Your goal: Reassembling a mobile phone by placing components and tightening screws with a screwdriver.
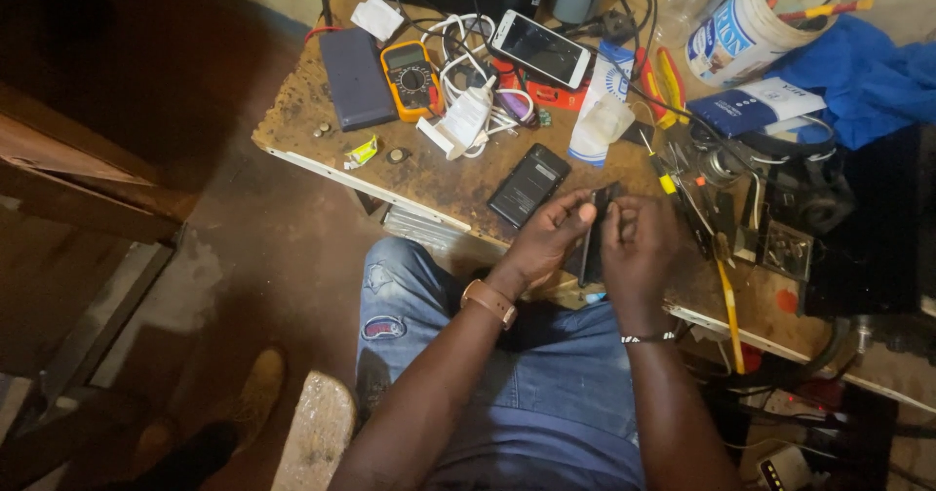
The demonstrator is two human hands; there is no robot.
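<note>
While my left hand [551, 237] and right hand [636, 247] both close around the thin dark phone [597, 233], held edge-up above the near edge of the workbench [429, 174], I judge it light, stiff and fragile, best gripped along its side edges. Just beyond lies another black phone [527, 185]; farther off, a yellow multimeter [412, 78] and a white-framed phone [542, 49].

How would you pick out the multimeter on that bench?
Start at the worn wooden workbench and go to its far left end. Between the flat dark power bank and the tangle of white cables lies the multimeter: the only orange-cased device there, with a round dial on its face.
</note>
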